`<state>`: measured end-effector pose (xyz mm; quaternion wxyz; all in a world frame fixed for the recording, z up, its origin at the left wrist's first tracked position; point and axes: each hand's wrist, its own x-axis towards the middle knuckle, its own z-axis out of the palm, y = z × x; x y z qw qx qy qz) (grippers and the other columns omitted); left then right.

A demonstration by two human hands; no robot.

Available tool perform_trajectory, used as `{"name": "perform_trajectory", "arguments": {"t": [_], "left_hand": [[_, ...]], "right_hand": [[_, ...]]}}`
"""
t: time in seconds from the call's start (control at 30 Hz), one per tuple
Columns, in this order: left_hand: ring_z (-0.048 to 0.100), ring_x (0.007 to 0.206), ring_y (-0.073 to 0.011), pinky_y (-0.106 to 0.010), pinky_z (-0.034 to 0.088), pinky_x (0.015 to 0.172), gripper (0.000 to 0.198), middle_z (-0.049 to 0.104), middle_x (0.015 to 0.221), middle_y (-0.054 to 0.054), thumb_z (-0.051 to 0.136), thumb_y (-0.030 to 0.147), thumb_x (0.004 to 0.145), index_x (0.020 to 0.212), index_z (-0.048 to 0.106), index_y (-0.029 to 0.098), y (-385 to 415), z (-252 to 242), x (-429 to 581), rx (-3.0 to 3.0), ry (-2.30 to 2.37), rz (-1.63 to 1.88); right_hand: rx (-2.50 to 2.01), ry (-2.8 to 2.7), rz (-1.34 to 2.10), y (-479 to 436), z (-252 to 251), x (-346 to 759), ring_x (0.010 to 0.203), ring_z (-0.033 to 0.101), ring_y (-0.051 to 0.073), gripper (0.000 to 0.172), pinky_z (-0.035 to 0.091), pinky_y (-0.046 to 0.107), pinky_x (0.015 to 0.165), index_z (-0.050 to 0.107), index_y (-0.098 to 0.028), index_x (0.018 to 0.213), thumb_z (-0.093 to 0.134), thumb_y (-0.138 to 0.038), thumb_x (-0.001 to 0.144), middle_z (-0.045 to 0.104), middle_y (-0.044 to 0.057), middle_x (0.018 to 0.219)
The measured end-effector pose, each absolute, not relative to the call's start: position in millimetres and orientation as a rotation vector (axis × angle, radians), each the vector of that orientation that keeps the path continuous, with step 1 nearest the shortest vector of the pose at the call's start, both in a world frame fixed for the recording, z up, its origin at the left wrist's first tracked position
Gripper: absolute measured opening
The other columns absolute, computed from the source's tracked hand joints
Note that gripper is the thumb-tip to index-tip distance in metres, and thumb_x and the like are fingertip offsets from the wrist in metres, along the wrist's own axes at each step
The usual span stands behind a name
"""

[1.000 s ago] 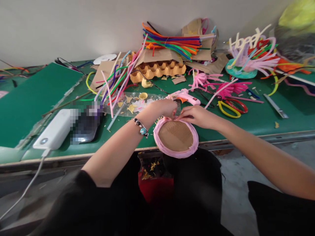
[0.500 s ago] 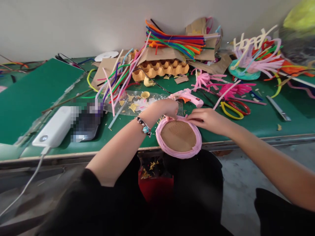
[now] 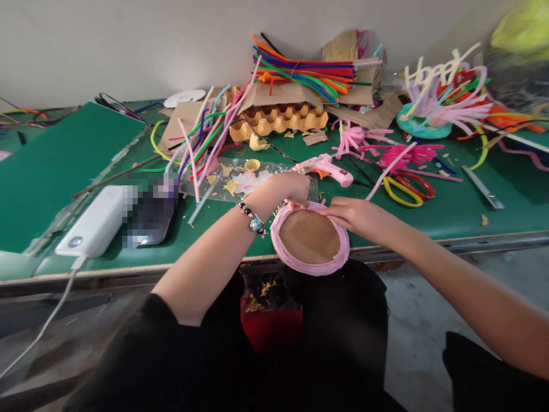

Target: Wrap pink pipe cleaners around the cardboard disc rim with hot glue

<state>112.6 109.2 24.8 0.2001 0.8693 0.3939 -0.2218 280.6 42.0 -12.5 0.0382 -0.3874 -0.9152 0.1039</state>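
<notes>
A round cardboard disc [image 3: 309,236] rimmed with pink pipe cleaner hangs over the front edge of the green table [image 3: 454,209]. My left hand [image 3: 286,189] is closed on the far rim of the disc, fingers curled over the pink edge. My right hand [image 3: 355,216] pinches the pink rim on the disc's right side, fingers pressed together. A bead bracelet [image 3: 252,220] circles my left wrist. Behind my hands lies a pink glue gun [image 3: 326,167].
Loose pipe cleaners [image 3: 201,143] spread at centre left; a bundled stack [image 3: 304,71] sits on an egg carton [image 3: 277,120]. Scissors [image 3: 407,189], a pink pipe-cleaner craft [image 3: 437,97], a white power bank [image 3: 96,220] with cable, and a phone [image 3: 150,217] lie around.
The view shifted slightly. My right hand slid a little along the disc's right rim, towards me; my left hand stays on the far rim.
</notes>
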Motion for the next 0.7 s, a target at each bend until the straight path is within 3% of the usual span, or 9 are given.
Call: {"name": "perform_trajectory", "arguments": {"t": [0.27,0.5,0.7], "left_hand": [[0.054,0.064,-0.0153,-0.025,0.037,0.054,0.027,0.067,0.074,-0.005,0.050,0.024,0.066,0.082,0.069,0.015,115,17,106,2.450,0.974,-0.520],[0.054,0.064,-0.0197,-0.029,0.035,0.053,0.030,0.064,0.070,-0.008,0.053,0.022,0.064,0.087,0.069,0.012,108,23,115,2.547,1.086,-0.580],[0.053,0.065,-0.0129,-0.023,0.035,0.057,0.023,0.065,0.074,-0.003,0.049,0.022,0.069,0.083,0.065,0.015,112,10,99,2.588,0.903,-0.389]], "right_hand": [[-1.228,-2.778,0.381,38,-13,279,0.072,0.056,0.015,0.034,0.044,0.026,0.064,0.063,-0.016,0.100,0.032,-0.024,0.088,0.056,0.007,0.078],[-1.232,-2.743,0.462,39,-12,279,0.072,0.057,0.016,0.033,0.044,0.028,0.065,0.064,-0.015,0.098,0.034,-0.024,0.087,0.058,0.008,0.078],[-1.223,-2.725,0.483,39,-11,278,0.073,0.057,0.016,0.032,0.043,0.026,0.064,0.064,-0.015,0.100,0.036,-0.022,0.086,0.060,0.008,0.080]]}}
